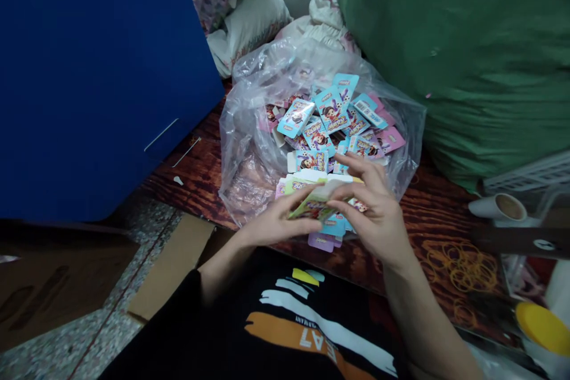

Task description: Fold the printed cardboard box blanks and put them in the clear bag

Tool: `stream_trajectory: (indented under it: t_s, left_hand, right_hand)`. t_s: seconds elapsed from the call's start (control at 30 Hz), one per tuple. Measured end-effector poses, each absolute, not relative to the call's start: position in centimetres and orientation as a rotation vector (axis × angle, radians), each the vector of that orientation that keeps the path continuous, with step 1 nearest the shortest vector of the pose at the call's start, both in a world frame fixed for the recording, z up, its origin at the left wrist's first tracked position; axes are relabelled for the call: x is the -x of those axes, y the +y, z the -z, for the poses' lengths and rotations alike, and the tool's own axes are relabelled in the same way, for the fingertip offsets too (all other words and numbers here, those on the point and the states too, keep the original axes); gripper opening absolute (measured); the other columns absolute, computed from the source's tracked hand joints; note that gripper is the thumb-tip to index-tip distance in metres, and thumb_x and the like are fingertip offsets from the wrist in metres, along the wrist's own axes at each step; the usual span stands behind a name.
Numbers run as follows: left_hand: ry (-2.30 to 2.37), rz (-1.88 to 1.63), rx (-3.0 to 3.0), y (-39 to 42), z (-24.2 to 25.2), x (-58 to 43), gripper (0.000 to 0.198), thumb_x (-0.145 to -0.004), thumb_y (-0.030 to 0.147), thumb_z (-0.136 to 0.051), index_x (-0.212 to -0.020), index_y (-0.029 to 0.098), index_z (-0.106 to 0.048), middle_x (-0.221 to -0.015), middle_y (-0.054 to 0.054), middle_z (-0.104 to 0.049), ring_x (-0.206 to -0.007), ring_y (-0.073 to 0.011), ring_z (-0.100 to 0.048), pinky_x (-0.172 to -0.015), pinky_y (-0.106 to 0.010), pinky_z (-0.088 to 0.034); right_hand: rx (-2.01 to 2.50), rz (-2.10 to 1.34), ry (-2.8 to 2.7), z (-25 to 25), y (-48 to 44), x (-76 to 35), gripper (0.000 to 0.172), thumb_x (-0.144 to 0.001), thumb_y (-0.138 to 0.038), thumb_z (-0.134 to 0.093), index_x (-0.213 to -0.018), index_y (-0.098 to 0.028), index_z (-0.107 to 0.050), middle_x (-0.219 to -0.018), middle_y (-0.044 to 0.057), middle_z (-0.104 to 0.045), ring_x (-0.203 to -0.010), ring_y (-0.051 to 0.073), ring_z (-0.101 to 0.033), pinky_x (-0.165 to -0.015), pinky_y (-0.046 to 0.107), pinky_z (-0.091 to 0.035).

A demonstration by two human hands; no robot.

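The black printed shirt (285, 320) of the person fills the bottom of the view, with both forearms reaching forward from it. The left hand (274, 222) lies nearly flat, its fingers stretched rightward and pinching the low end of a small stack of flat printed cartons (312, 200). The right hand (374, 211) arches over the far end, fingers curved and gripping the stack's edges. The stack tilts, its long axis rising from lower left to upper right, and sits just above the near edge of a heap of loose cartons (329, 124) in a clear plastic bag (249, 154). The bag rests on a wood-grain table (427, 219) scattered with rubber bands (463, 267), between a blue panel (98, 83) and a green sack (458, 53).
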State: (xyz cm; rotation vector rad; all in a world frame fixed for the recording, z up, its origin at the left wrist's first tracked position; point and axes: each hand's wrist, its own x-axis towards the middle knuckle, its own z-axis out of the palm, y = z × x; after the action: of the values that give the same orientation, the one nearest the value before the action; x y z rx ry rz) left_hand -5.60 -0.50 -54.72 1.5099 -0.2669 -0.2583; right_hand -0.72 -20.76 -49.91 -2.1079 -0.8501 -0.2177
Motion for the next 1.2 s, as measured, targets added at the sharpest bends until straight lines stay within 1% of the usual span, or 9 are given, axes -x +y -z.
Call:
stream_trajectory:
  t_s: [0.1, 0.23, 0.33, 0.43, 0.57, 0.7, 0.93, 1.07, 1.2]
  left_hand:
    - [-0.434, 0.697, -1.100, -1.9, 55.0, 5.2, 0.067, -0.068, 0.059, -0.085, -0.120, 0.019, -0.072, -0.110, -0.012, -0.074, -0.109, -0.0318, -0.069, -0.090, -0.043, -0.057]
    - [-0.202, 0.760, -0.974, -4.0, 56.2, 5.6, 0.051, -0.059, 0.045, -0.094, -0.094, 0.014, -0.075, -0.086, -0.006, -0.074, -0.082, -0.0207, -0.069, -0.078, -0.033, -0.055]
    - [0.056, 0.688, -0.902, -5.1, 56.4, 6.0, 0.054, -0.052, 0.037, -0.098, -0.092, 0.012, -0.073, -0.080, -0.005, -0.074, -0.070, -0.0171, -0.068, -0.074, -0.031, -0.054]
    - [0.160, 0.599, -0.848, -5.8, 56.4, 5.9, 0.061, -0.048, 0.041, -0.099, -0.095, 0.011, -0.073, -0.080, -0.006, -0.075, -0.069, -0.0193, -0.069, -0.075, -0.034, -0.055]
    - [0.204, 0.469, -0.878, -6.5, 56.9, 5.6, 0.074, -0.055, 0.056, -0.094, -0.110, 0.011, -0.072, -0.087, -0.008, -0.077, -0.078, -0.0220, -0.072, -0.081, -0.034, -0.056]
    - [0.194, 0.347, -1.019, -6.4, 57.7, 5.7, 0.070, -0.070, 0.071, -0.078, -0.107, 0.012, -0.072, -0.099, -0.011, -0.077, -0.095, -0.0258, -0.072, -0.086, -0.035, -0.055]
    - [-0.075, 0.060, -1.514, -4.4, 56.8, 6.6, 0.053, -0.093, 0.033, -0.064, -0.144, 0.022, -0.053, -0.122, -0.010, -0.069, -0.105, -0.0206, -0.067, -0.093, -0.033, -0.054]
    - [-0.289, 0.069, -1.706, -3.1, 55.8, 6.4, 0.036, -0.096, 0.024, -0.057, -0.131, 0.022, -0.062, -0.128, -0.009, -0.067, -0.114, -0.0225, -0.064, -0.099, -0.036, -0.051]
    - [-0.249, 0.246, -1.614, -2.7, 55.6, 6.0, 0.033, -0.095, 0.027, -0.060, -0.127, 0.021, -0.060, -0.118, -0.008, -0.067, -0.088, -0.0163, -0.066, -0.077, -0.029, -0.053]
  right_hand:
    - [2.049, 0.082, -0.947, 48.8, -20.8, 1.8, 0.029, -0.097, -0.038, -0.061, -0.074, -0.022, -0.068, -0.144, 0.006, -0.061, -0.140, 0.032, -0.046, -0.113, 0.055, -0.039]
    - [1.921, -0.107, -0.902, 50.3, -22.1, 1.8, 0.042, -0.101, -0.045, -0.053, -0.071, -0.022, -0.070, -0.115, 0.007, -0.074, -0.119, 0.028, -0.061, -0.100, 0.046, -0.048]
    - [1.766, -0.087, -0.585, 52.8, -23.1, 1.8, 0.044, -0.100, -0.050, -0.053, -0.072, -0.022, -0.073, -0.110, 0.009, -0.075, -0.109, 0.027, -0.066, -0.092, 0.041, -0.052]
    - [1.671, -0.059, -0.318, 54.9, -23.2, 2.5, 0.040, -0.094, -0.058, -0.058, -0.093, -0.024, -0.080, -0.115, 0.009, -0.074, -0.114, 0.028, -0.066, -0.095, 0.042, -0.052]
    - [1.742, -0.081, -0.246, 56.0, -22.7, 3.4, 0.028, -0.089, -0.049, -0.069, -0.100, -0.028, -0.082, -0.099, 0.005, -0.077, -0.099, 0.024, -0.070, -0.088, 0.037, -0.055]
    - [1.790, 0.092, -0.183, 55.8, -22.6, 3.1, 0.017, -0.087, -0.037, -0.069, -0.092, -0.026, -0.082, -0.093, 0.004, -0.078, -0.091, 0.023, -0.071, -0.086, 0.038, -0.056]
    - [1.707, 0.206, -0.020, 56.4, -22.6, 2.9, 0.023, -0.082, -0.038, -0.073, -0.099, -0.023, -0.072, -0.096, 0.005, -0.075, -0.088, 0.021, -0.070, -0.079, 0.035, -0.057]
    - [1.705, 0.112, -0.096, 56.1, -23.0, 2.8, 0.016, -0.081, -0.036, -0.075, -0.082, -0.022, -0.066, -0.076, 0.000, -0.065, -0.069, 0.016, -0.061, -0.062, 0.027, -0.050]
    - [1.760, -0.002, -0.220, 55.1, -23.2, 2.4, 0.023, -0.082, -0.037, -0.073, -0.071, -0.021, -0.061, -0.067, -0.002, -0.056, -0.059, 0.012, -0.051, -0.055, 0.024, -0.044]
